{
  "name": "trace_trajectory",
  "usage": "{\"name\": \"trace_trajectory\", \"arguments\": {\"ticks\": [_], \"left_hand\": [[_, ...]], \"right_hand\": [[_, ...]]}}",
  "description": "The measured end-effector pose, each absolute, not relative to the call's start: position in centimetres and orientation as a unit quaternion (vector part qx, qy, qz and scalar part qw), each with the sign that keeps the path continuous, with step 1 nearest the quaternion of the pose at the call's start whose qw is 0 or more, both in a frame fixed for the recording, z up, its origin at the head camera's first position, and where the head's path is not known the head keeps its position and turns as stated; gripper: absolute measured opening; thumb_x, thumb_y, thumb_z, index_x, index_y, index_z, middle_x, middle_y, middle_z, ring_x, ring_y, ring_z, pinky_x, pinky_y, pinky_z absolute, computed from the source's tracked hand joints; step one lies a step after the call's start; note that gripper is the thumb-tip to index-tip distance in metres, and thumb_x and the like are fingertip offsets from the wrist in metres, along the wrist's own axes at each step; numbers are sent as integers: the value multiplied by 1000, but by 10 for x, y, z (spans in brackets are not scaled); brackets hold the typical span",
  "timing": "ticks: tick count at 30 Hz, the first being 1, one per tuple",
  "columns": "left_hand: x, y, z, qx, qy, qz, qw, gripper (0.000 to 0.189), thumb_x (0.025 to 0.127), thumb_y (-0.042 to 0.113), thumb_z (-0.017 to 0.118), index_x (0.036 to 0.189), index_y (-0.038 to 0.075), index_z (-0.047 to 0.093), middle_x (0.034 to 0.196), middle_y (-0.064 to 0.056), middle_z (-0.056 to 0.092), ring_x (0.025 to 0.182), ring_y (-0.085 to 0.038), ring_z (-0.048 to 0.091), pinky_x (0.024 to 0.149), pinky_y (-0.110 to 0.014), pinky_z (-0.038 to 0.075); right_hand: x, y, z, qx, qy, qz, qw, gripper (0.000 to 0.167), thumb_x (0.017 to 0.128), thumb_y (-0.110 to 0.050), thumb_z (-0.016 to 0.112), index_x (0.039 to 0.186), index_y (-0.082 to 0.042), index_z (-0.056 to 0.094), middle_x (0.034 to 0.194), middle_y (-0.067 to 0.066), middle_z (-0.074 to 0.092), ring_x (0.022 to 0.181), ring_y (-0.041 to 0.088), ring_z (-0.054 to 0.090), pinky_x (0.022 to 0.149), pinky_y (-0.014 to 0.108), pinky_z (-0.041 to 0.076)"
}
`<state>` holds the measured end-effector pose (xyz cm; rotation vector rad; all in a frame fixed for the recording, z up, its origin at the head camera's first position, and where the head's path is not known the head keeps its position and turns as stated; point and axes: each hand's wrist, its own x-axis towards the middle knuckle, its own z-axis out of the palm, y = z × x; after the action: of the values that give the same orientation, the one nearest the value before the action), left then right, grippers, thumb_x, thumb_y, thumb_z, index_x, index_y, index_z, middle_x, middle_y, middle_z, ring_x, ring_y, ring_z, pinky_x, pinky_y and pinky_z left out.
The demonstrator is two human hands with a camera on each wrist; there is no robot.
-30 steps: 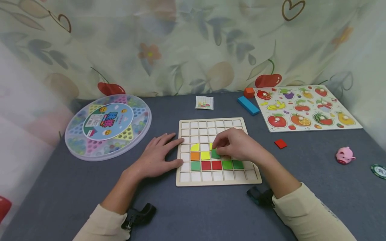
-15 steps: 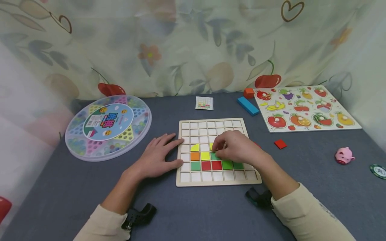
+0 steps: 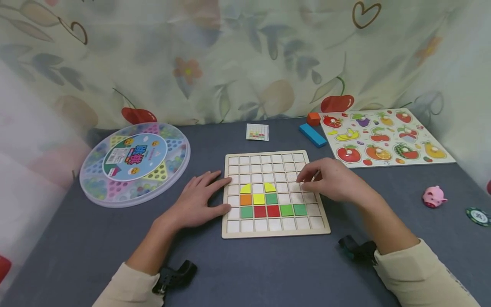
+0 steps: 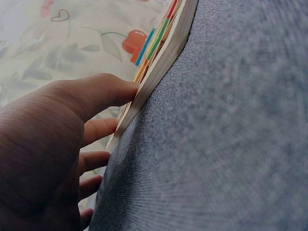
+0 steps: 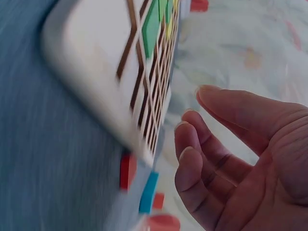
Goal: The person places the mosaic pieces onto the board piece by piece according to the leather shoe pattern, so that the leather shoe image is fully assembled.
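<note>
A wooden grid board (image 3: 268, 235) lies on the table. Square tiles fill part of one row: green (image 3: 246, 212), red (image 3: 266, 211) and green (image 3: 293, 209). Above them sit an orange tile (image 3: 246, 199), a yellow tile (image 3: 258, 198) and a green tile (image 3: 271, 198), then two yellow cut-corner tiles (image 3: 270, 187). My left hand (image 3: 197, 200) touches the board's left edge with thumb and forefinger, fingers spread. My right hand (image 3: 333, 181) hovers over the board's right side, fingers loosely bent; the right wrist view shows nothing between them. A red tile (image 5: 127, 171), hidden in the head view, lies beyond the board.
A small pattern card (image 3: 257, 132) lies behind the board. At back right are a blue block (image 3: 312, 135), an orange block (image 3: 313, 119) and a fruit puzzle board (image 3: 368, 147). A pink pig (image 3: 434, 197) and a chip (image 3: 478, 216) sit right; a round game box (image 3: 176, 170) lies left.
My right hand has let go of the green tile, now flat in its cell beside the yellow square, and moved right. My left hand has stayed at the board's edge.
</note>
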<state>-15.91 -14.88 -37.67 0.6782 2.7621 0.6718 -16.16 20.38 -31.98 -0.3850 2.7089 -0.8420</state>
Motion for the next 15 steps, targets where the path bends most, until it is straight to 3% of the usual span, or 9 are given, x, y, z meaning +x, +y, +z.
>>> {"name": "trace_trajectory", "arguments": {"ticks": [15], "left_hand": [[-159,-149,-377,231,940,228,106,73,95,47,67,160,26,42,170,-12,27,159,-41,17,126,-66,10]], "right_hand": [[-163,287,-329,-84,959,-236,129,36,90,-18,79,123,-5,72,113,17,70,96,28,62,71,33,51]]}}
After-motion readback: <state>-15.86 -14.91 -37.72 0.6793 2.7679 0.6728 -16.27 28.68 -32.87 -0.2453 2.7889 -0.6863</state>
